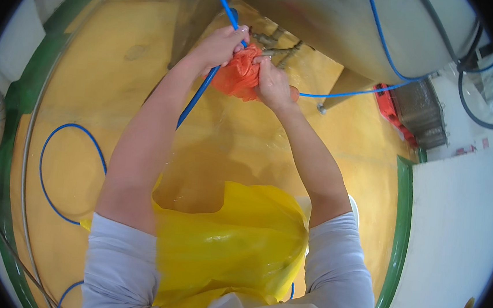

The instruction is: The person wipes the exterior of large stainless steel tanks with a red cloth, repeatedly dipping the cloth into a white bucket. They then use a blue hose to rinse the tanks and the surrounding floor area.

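Note:
Both arms reach forward, with the hands close together under a large rounded metal vessel (337, 28). My left hand (223, 45) is closed around a blue hose (193, 100), which runs up past the fingers and down beside my forearm. Bunched between the hands is a crumpled orange cloth (238, 75), wet-looking and thin. My right hand (273, 82) is closed on the cloth's right side; its fingertips are partly hidden. Whether my left fingers also pinch the cloth, I cannot tell.
A yellow apron (240, 229) covers my front. Blue hose loops (42, 155) lie on the yellow floor (106, 96) at left. Metal pipe fittings (278, 49) and a support leg (347, 92) stand beyond my hands. A red object (391, 113) lies at right near the white wall (456, 217).

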The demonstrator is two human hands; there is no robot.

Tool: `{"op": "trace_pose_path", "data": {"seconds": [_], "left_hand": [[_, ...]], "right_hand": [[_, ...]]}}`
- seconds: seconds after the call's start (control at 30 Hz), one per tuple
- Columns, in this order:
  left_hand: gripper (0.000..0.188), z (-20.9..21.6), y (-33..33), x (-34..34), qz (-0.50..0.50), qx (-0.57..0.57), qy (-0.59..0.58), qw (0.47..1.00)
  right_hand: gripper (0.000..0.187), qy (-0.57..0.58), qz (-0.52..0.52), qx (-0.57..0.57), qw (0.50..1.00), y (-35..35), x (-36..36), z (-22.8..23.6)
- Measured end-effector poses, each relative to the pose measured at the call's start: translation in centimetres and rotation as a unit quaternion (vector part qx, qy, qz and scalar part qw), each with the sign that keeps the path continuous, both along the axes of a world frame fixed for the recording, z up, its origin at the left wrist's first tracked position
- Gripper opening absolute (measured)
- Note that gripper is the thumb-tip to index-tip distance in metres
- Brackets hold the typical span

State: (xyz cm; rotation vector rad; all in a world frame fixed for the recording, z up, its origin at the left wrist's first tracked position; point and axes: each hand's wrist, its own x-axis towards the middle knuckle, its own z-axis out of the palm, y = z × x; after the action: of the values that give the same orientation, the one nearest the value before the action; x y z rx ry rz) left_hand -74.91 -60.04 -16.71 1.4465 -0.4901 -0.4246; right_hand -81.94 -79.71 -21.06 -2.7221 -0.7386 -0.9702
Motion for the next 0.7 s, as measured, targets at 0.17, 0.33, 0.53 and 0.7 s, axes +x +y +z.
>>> {"op": "trace_pose_path", "data": {"seconds": [0.17,0.33,0.53,0.7], "left_hand": [[0.036,0.7,-0.9,-0.4,0.057,-0.171,0.067,0.981],[0.036,2.6,0.2,-0.4,0.072,-0.210,0.086,0.971],[0.031,5.6,1.6,-0.4,0.100,-0.291,0.065,0.949],[0.031,4.2,3.1,1.8,0.079,-0.358,0.065,0.928]], "right_hand": [[0.041,0.077,-0.060,-0.053,0.994,-7.0,-3.5,-0.8],[0.026,0.103,-0.164,-0.157,0.968,-18.6,-6.8,-0.4],[0.023,0.028,-0.320,-0.264,0.909,-29.7,-9.3,5.9],[0.038,0.028,-0.440,-0.211,0.872,-34.1,-11.9,12.4]]}}
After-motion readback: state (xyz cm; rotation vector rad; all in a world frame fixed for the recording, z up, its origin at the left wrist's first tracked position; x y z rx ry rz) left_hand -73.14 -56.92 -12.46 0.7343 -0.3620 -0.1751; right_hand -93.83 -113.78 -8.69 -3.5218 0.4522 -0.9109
